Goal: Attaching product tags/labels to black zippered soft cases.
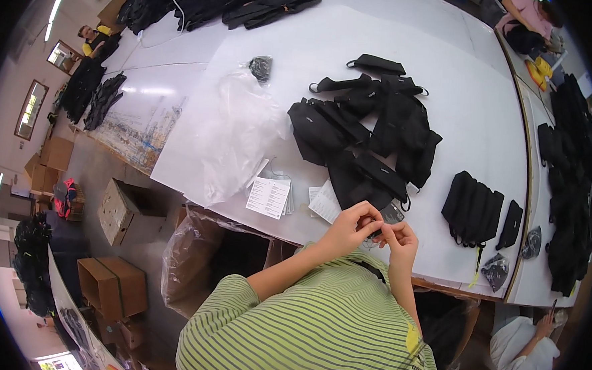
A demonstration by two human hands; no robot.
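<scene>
While both hands are held close together at the near edge of the white table (pixel 449 79), something very small is being pinched between them. It cannot be told what it is; it may be a thin string or tag. The left hand (pixel 351 226) is curled, with its fingers bent down onto the small thing. The right hand (pixel 399 238) is curled too, its fingertips touching the left ones. Both forearms are bent up from the striped shirt (pixel 315 327). A dark small pouch (pixel 389 215) is lying on the table just behind the hands. Paper tags (pixel 268 195) are lying to the left of the pouch. A pile of black bags (pixel 369 138) is lying farther back. A fiddly fastening step seems to be in hand, so a steady, gentle pinch would be needed next.
</scene>
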